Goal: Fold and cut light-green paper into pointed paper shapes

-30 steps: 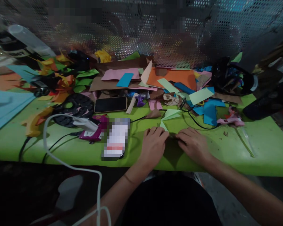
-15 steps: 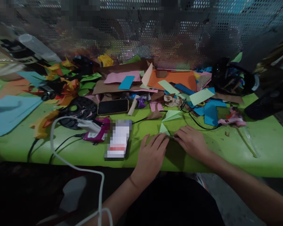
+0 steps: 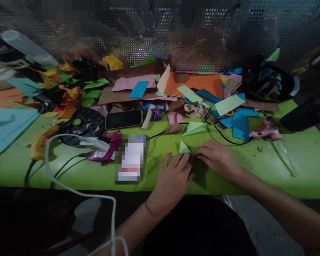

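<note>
Near the front edge of the green table (image 3: 154,179), my left hand (image 3: 175,174) rests with its fingers bent over the base of a small pale green paper piece (image 3: 184,147), whose pointed tip sticks up past the fingertips. My right hand (image 3: 217,158) lies just right of it, fingers pressed together, fingertips close to the same paper. The lower part of the paper is hidden by my fingers. A folded pale green paper (image 3: 194,128) lies just beyond both hands. To the left of my left hand is a lit phone (image 3: 132,158) with a blurred screen.
A dark phone (image 3: 124,119), a purple glue gun (image 3: 102,151), a yellow tool (image 3: 44,144) and a white cable (image 3: 113,213) lie left. Colored papers, including an orange sheet (image 3: 197,85), cover the back. A pink glue gun (image 3: 268,132) and a black bottle (image 3: 304,113) stand right.
The view has shifted slightly. The fingers of my left hand have curled a little, with its thumb now showing at the right. My right hand stays nearly in place.
</note>
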A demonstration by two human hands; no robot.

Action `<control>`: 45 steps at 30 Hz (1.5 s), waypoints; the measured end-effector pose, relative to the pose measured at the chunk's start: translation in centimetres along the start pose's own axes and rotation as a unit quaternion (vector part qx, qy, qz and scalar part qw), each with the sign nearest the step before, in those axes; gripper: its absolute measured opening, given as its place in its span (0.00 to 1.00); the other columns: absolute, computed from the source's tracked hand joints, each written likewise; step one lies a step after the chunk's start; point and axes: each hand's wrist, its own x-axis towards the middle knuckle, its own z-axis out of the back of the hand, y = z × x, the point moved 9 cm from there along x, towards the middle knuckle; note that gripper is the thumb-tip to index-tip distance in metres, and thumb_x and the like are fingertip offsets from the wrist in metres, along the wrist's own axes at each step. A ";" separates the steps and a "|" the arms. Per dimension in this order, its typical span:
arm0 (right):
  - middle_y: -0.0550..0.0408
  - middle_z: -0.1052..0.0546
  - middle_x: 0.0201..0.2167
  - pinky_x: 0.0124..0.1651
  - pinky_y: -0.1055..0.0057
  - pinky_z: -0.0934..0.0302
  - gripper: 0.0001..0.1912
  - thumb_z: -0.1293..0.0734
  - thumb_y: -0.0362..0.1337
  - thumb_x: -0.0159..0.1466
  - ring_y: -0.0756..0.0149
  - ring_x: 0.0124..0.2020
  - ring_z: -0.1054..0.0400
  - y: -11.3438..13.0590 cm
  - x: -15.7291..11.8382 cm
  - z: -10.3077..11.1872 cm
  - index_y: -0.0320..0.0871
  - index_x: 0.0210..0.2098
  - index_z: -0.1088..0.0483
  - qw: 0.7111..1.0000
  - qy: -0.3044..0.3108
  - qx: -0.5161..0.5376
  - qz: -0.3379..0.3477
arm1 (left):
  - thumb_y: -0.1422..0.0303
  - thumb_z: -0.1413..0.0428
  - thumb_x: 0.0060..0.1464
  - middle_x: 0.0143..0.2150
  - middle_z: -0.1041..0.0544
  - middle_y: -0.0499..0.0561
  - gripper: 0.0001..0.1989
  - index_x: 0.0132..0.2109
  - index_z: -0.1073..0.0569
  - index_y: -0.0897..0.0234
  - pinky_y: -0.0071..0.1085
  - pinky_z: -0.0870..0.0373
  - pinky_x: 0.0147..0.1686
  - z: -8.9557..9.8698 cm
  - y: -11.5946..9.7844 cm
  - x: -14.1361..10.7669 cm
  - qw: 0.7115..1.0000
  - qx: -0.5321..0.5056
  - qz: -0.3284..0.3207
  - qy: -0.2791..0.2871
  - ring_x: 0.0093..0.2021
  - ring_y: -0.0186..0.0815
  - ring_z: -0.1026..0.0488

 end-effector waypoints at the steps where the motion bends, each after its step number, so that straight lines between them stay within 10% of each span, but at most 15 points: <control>1: 0.52 0.26 0.30 0.38 0.65 0.45 0.04 0.33 0.32 0.65 0.61 0.35 0.35 0.1 0.0 0.0 0.43 0.33 0.26 1.000 -0.004 -0.008 0.009 | 0.64 0.46 0.63 0.60 0.27 0.55 0.20 0.60 0.32 0.63 0.50 0.40 0.58 0.0 0.0 0.1 1.000 -0.002 0.000 0.003 0.57 0.43 0.31; 45: 0.45 0.23 0.48 0.48 0.58 0.33 0.18 0.38 0.33 0.68 0.55 0.47 0.31 1.9 -2.1 -0.5 0.38 0.57 0.31 0.998 0.002 -0.021 0.058 | 0.61 0.55 0.68 0.67 0.33 0.54 0.23 0.65 0.36 0.65 0.44 0.45 0.67 0.8 1.8 -0.7 0.998 -0.057 0.010 0.008 0.66 0.40 0.37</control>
